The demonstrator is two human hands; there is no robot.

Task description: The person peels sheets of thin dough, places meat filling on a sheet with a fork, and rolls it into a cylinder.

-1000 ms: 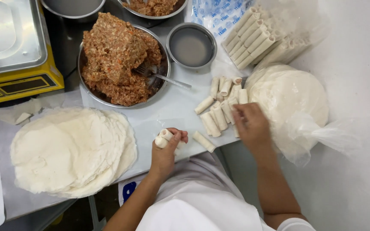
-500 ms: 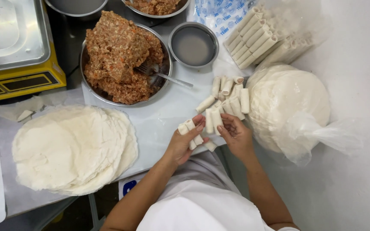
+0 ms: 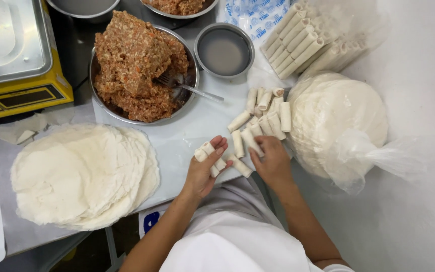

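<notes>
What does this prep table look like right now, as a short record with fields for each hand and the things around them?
Left hand: holds small rolled spring rolls
Right hand: rests on the loose pile of rolls
Filling: minced mix in metal bowl, fork in it
Wrappers: round stack at left
Small bowl: cloudy liquid
Bagged wrappers: at right
Scale: yellow, top left

1. There is only one view, from the camera on the person's head.
2. It looks almost straight down on the table [image 3: 187, 136], with the person's own body at the bottom edge.
3. It is near: both hands and the rolls [image 3: 265, 118] sit at the centre.
4. The scale [image 3: 18, 75] is cut by the left edge.
</notes>
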